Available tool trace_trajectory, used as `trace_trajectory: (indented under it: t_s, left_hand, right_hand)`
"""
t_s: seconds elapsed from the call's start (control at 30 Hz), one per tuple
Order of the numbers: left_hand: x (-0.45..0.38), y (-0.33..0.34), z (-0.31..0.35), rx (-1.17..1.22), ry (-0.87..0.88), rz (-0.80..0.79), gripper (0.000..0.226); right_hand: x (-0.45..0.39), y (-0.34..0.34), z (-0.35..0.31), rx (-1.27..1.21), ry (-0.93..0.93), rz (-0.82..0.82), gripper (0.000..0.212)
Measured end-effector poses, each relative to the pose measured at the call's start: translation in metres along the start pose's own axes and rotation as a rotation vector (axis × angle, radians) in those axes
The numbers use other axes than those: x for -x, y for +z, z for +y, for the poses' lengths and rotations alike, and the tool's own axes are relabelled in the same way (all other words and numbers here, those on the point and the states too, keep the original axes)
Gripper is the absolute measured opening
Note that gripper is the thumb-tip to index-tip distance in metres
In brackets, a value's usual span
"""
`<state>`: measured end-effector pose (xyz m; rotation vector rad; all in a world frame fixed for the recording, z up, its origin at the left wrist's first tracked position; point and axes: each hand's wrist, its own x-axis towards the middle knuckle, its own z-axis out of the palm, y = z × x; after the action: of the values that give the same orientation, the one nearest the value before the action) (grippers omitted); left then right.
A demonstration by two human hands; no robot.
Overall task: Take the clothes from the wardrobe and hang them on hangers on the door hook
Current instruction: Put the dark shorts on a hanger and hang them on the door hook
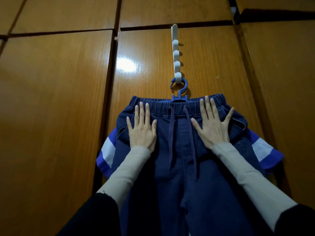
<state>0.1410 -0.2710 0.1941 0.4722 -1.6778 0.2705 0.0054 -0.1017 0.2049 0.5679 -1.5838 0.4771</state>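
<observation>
Dark blue denim trousers [179,167] with an elastic waist and a drawstring hang on a blue hanger [179,97]. The hanger's loop sits on the lowest peg of a white door hook [176,53] on the wooden wardrobe door. Behind the trousers hangs a shirt with blue and white striped sleeves [106,154], showing at both sides. My left hand [142,128] lies flat on the trousers left of the drawstring, fingers straight. Flat on the fabric to the right, my right hand [212,123] has its fingers spread.
Glossy brown wardrobe doors [51,99] fill the view, with dark gaps between panels. A light reflection shines on the door left of the hook. The upper pegs of the hook carry nothing.
</observation>
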Motion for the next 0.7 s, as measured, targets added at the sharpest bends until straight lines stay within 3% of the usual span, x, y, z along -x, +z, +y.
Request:
trace_trajectory:
  t_s: [0.3, 0.53, 0.7]
  left_hand:
    - [0.074, 0.027, -0.024, -0.082, 0.068, 0.112, 0.058]
    - [0.121, 0.004, -0.026, 0.018, -0.108, 0.041, 0.060]
    - [0.131, -0.019, -0.025, 0.073, -0.267, -0.068, 0.063]
  right_hand:
    - [0.080, 0.006, 0.007, -0.128, -0.028, -0.053, 0.060]
    - [0.126, -0.006, 0.024, -0.169, 0.061, -0.140, 0.059]
    - [0.128, -0.031, 0.036, -0.254, 0.302, -0.187, 0.066]
